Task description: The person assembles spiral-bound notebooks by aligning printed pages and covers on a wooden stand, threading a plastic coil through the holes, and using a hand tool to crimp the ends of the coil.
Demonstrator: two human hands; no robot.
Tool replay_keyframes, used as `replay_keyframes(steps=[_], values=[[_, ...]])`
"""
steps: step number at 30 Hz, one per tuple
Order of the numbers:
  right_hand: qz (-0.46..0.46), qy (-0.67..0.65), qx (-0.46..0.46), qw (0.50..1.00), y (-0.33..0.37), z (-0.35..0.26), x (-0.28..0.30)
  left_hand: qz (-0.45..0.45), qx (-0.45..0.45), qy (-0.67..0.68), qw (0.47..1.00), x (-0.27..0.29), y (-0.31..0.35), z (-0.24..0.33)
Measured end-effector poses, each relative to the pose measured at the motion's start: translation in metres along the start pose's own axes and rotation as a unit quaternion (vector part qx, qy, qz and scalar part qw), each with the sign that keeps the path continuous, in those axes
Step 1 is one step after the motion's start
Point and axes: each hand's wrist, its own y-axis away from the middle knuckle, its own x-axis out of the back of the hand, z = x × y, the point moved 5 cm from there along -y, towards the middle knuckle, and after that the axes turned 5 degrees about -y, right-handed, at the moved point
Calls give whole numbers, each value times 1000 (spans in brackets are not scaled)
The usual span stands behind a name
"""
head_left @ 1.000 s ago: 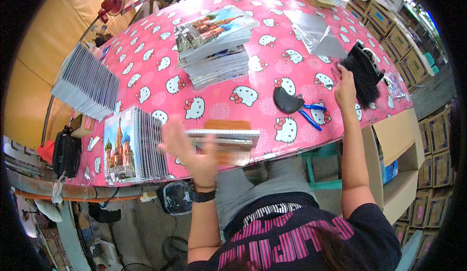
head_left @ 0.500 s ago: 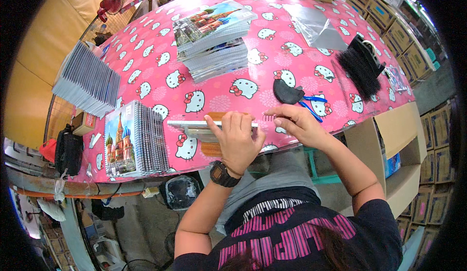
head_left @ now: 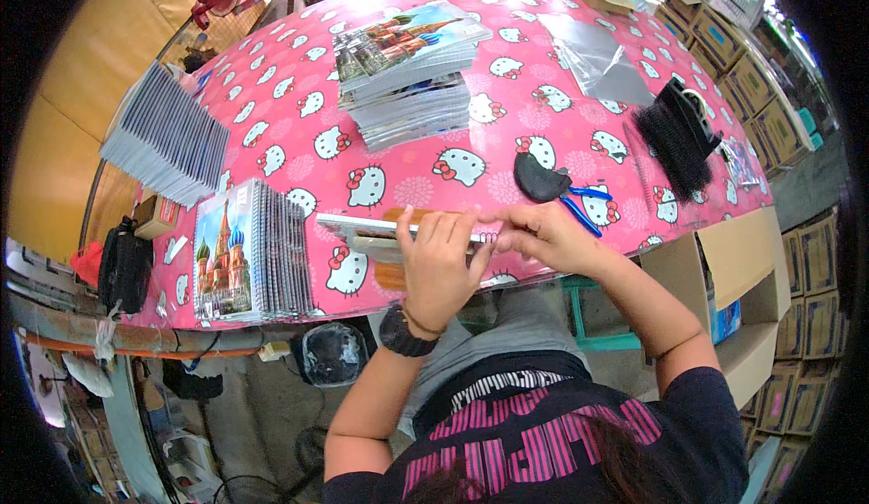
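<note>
My left hand (head_left: 442,255) is closed around an unbound notebook (head_left: 342,223), held edge-on above a brown wooden block (head_left: 391,276) at the near table edge. At the notebook's right end, my right hand (head_left: 554,235) pinches a small spiral binding coil (head_left: 489,238) against the holes' edge. How far the coil is threaded is hidden by my fingers. Just beyond the right hand lie blue-handled pliers (head_left: 587,207) and a black curved pad (head_left: 540,178). To the left stands a row of spiral notebooks (head_left: 226,260) with a colourful domed-building cover.
More notebooks form a tall pile (head_left: 407,70) at the table's middle and a leaning row (head_left: 167,137) at far left. Black coils (head_left: 674,147) and clear plastic sheets (head_left: 597,61) lie right. An open cardboard box (head_left: 742,260) stands at the right edge, a black pouch (head_left: 125,269) at the left.
My right hand has brought the coil leftward to the notebook's end, and both hands are now nearly touching. The notebook has tilted slightly. The whole view has shifted a little.
</note>
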Motion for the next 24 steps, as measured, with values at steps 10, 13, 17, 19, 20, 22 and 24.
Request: replay_keyframes(steps=[10,13,17,19,20,22,24], values=[[68,79,-99,990,-3,48,27,-86,-107,2,991,14,4,-8],[256,360,-155,884,10,110,61,-69,-82,43,993,18,3,-3],[307,291,-138,895,-2,131,58,-27,-91,44,995,16,3,-7],[306,311,-113,893,-10,148,52,-46,-79,14,996,10,7,-7],[301,321,-98,893,-15,145,48,-40,-71,22,996,11,7,-6],[309,332,-126,882,-23,143,41,-26,-53,37,998,14,7,-6],[314,346,-125,875,-29,130,37,-13,-62,40,997,18,9,-6]])
